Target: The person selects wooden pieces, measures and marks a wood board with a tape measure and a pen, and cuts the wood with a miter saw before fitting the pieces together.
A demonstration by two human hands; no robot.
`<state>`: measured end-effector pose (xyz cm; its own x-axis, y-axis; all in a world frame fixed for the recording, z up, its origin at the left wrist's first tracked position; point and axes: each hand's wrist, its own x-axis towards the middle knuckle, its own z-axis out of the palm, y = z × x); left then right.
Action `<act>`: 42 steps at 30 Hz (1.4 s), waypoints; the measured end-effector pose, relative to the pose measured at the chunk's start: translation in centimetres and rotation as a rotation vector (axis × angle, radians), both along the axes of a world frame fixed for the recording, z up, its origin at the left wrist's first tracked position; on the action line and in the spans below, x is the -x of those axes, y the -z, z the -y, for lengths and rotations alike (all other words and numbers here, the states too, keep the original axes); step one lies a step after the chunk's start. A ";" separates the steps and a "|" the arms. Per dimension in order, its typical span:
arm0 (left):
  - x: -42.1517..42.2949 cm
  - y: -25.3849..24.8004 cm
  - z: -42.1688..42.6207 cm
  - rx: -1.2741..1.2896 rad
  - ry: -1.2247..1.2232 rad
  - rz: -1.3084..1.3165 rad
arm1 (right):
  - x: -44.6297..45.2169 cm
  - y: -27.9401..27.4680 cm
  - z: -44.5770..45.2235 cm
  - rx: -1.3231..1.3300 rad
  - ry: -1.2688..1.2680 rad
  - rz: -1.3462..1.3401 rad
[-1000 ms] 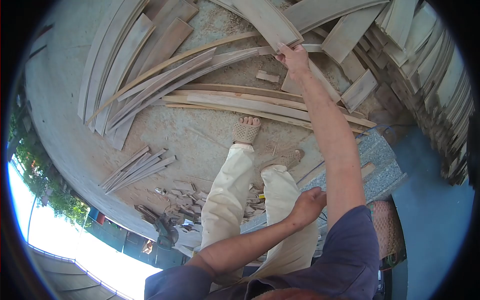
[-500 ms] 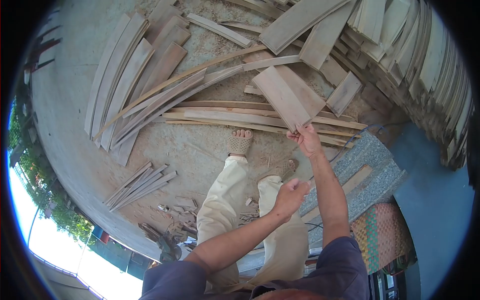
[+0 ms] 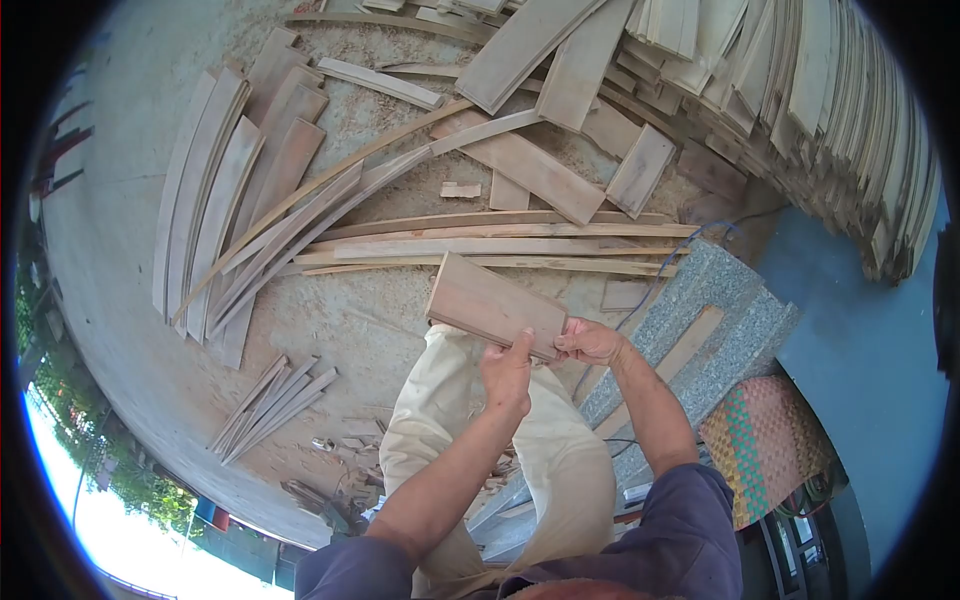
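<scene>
A short flat wooden board (image 3: 495, 298) is held in front of my knees, tilted with its far end to the upper left. My right hand (image 3: 592, 342) pinches its right end, thumb on the top face. My left hand (image 3: 508, 370) grips its near edge, thumb over the top and fingers underneath, partly hidden. Beyond the board, long narrow wooden strips (image 3: 480, 246) lie across the floor. Another wide plank (image 3: 525, 163) rests on the ground past them.
At the upper right stands a tall stack of boards (image 3: 800, 90). Curved planks (image 3: 205, 190) lie at left, with a small bundle of sticks (image 3: 270, 408) nearer. On my right are a speckled stone slab (image 3: 735, 290), a blue cable (image 3: 655, 285) and a woven mat (image 3: 765, 445).
My right hand has drawn the board from over the pile back toward my body and turned it. My left hand, free before, now grips the board too.
</scene>
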<state>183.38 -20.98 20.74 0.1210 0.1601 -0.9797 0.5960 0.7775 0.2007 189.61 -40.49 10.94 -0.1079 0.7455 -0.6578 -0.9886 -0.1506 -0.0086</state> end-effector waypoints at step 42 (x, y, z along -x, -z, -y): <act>6.5 -9.2 -0.5 0.127 1.011 -0.184 | 33.8 -13.5 9.7 1.228 0.199 0.316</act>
<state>176.93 -20.45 29.95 -0.0122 -0.0386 -0.9992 0.9955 -0.0939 -0.0086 155.78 -50.24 24.47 0.2205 -0.3797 -0.8984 -0.9754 -0.0773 -0.2067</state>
